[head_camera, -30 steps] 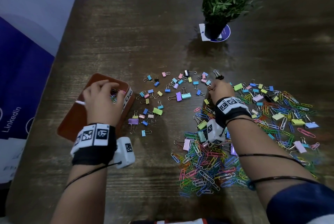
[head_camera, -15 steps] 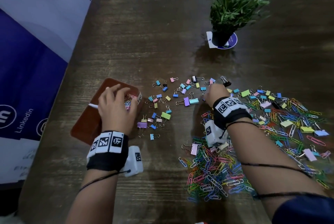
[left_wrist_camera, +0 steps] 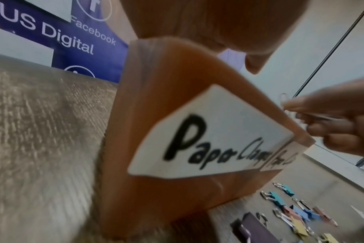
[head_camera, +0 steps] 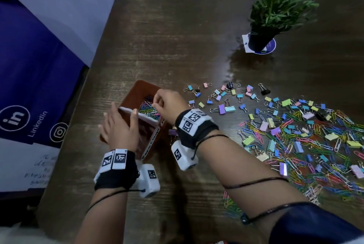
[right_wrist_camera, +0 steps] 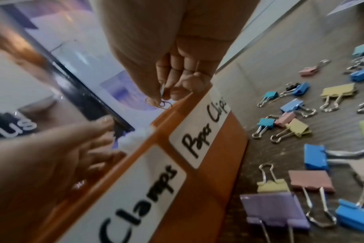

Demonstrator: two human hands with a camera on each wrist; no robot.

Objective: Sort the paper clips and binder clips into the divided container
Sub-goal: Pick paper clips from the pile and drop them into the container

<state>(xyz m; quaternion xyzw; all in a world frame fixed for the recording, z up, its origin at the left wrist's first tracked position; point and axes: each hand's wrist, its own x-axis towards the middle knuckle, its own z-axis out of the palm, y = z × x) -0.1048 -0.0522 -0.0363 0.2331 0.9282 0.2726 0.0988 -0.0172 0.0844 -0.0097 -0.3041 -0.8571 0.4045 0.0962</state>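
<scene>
Banners (head_camera: 29,78) with social media logos stand at the far left, beside the dark wooden table (head_camera: 177,37). Next comes the brown divided container (head_camera: 137,90), which the left hand (head_camera: 118,125) steadies, its fingers lying straight against the near walls and the thumb resting on the white divider (head_camera: 145,116). Coloured paper clips fill the far compartment, labelled "Paper Clips" (right_wrist_camera: 204,126); the near label reads "Clamps" (right_wrist_camera: 135,205). Above that far compartment the right hand (head_camera: 169,104) pinches a paper clip (right_wrist_camera: 158,102) between thumb and curled fingers. Binder clips (head_camera: 222,98) lie scattered further right, then a mixed pile of clips (head_camera: 315,141). Behind stands a potted plant (head_camera: 275,11).
</scene>
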